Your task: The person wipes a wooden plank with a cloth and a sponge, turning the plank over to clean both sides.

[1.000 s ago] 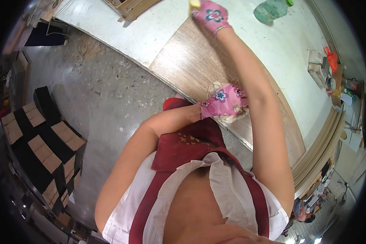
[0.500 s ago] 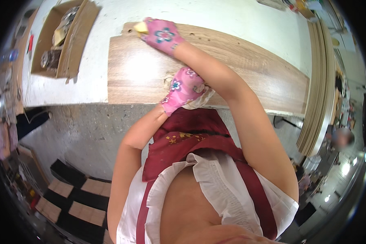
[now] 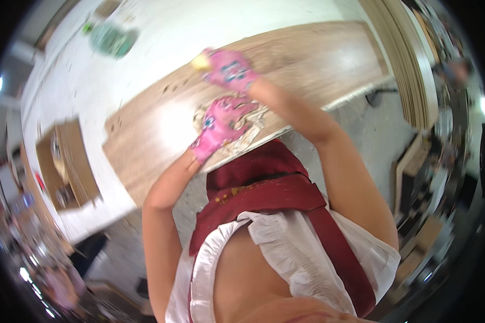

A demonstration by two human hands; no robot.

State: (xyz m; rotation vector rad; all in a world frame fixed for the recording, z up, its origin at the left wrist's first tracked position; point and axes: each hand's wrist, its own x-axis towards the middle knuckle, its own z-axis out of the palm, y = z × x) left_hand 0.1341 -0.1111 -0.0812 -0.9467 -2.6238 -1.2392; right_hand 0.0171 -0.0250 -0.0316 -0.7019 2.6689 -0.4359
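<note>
A long wood-grain board (image 3: pixel 318 59) lies on the white table, with several small dark holes along its far edge. My right hand (image 3: pixel 229 70), in a pink flowered glove, is closed round a small pale yellow block (image 3: pixel 202 62) like a sponge, over the middle of the board near its far edge. Nearer to me, my left hand (image 3: pixel 223 124), in a matching glove, rests with fingers spread on a crumpled cream cloth (image 3: pixel 250 137). The cloth lies on the board by its front edge. Motion blurs both gloves.
Left of the board stands an open cardboard box (image 3: pixel 78 161) with things inside. A greenish clear bottle (image 3: pixel 113 40) lies on the white table (image 3: pixel 161 27) farther back. Stacked long panels (image 3: pixel 404 59) stand at the right. A person (image 3: pixel 458 75) is blurred far right.
My view has turned, so the board appears tilted and the bottle now shows. My right hand has moved rightward along the board from its left end. My left hand stays by the cloth.
</note>
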